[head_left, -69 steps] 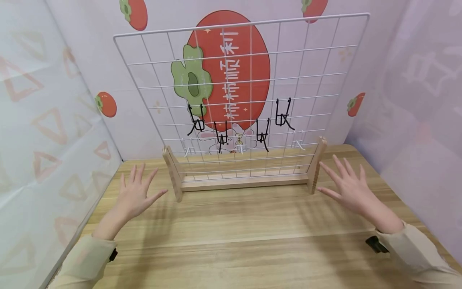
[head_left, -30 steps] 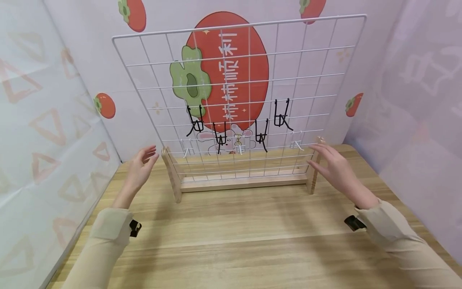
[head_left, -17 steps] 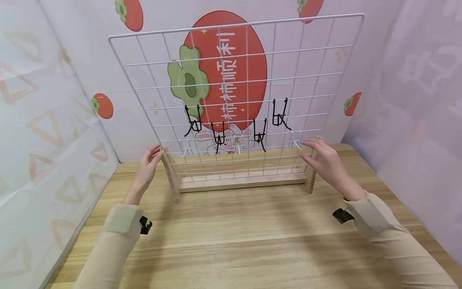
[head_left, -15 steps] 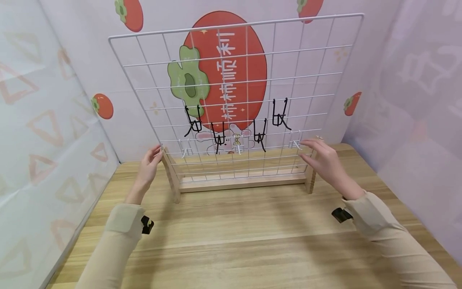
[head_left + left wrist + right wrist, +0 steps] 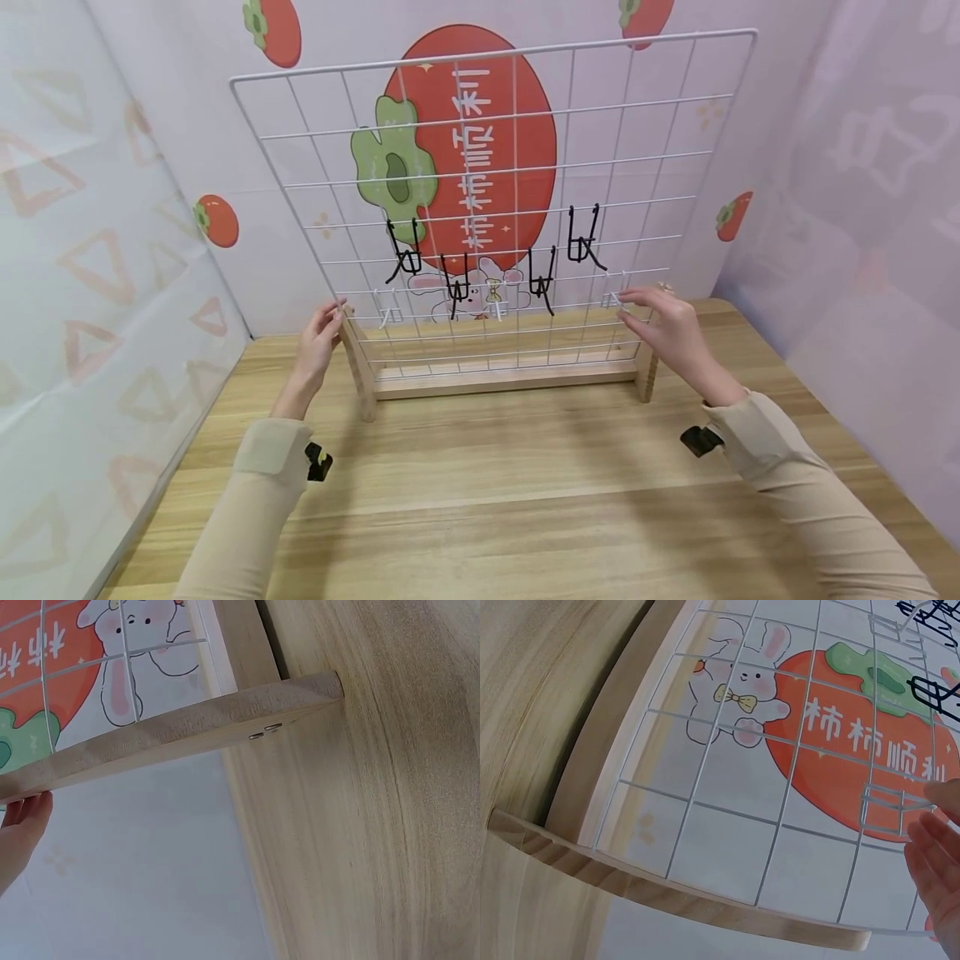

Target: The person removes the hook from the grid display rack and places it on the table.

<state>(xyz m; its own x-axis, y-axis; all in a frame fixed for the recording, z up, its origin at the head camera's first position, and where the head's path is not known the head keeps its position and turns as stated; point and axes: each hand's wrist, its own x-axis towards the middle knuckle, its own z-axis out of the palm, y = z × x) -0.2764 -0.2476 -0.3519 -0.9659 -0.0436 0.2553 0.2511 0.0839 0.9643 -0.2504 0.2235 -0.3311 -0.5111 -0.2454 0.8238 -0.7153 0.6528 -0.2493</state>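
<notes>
A white wire grid panel [image 5: 513,167] stands in a wooden base [image 5: 510,382] with two uprights. My left hand [image 5: 315,346] is at the top of the left wooden upright [image 5: 358,367]; its fingertips touch the outer face in the left wrist view. My right hand [image 5: 678,329] is at a white wire hook [image 5: 883,808] hung low on the right side of the grid. Thumb and fingers [image 5: 932,859] stand slightly apart, on either side of the hook's prong. Other white hooks [image 5: 390,314] and several black hooks [image 5: 581,242] hang on the grid.
The wooden table [image 5: 487,500] spreads in front of the base. Behind the grid is a printed backdrop [image 5: 480,158] with a large red persimmon and a rabbit. Light cloth walls [image 5: 97,275] enclose both sides. The right upright [image 5: 648,367] stands below my right hand.
Both hands, spread wide at first, have moved inward to the stand. The left fingers have reached the left upright. The right thumb and fingers have drawn closer around the white hook's prong.
</notes>
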